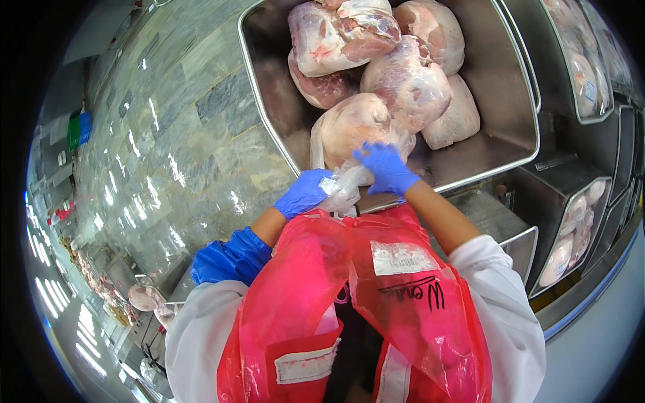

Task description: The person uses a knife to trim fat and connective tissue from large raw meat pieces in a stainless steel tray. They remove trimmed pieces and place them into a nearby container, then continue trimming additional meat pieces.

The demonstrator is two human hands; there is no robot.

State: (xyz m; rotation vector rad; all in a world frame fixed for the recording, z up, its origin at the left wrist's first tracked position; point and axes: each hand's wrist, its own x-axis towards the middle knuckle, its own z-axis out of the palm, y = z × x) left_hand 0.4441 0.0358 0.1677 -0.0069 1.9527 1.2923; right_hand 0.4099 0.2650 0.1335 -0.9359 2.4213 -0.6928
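Observation:
A large pale piece of meat (355,126) lies at the near side of a deep steel bin. Clear plastic covers part of it, and the gathered end of this plastic bag (344,189) reaches over the bin's near rim. My left hand (304,193), in a blue glove, is closed on the gathered end beside the rim. My right hand (387,169), gloved alike, has its curled fingers on the bag's neck close to the meat. Its fingertips are partly hidden in the plastic folds.
The steel bin (500,87) holds several more large meat pieces (406,84). Further steel bins with packed meat (568,235) stand at the right. Wet grey tile floor (181,121) spreads at the left. My red plastic apron (295,269) touches the bin's near side.

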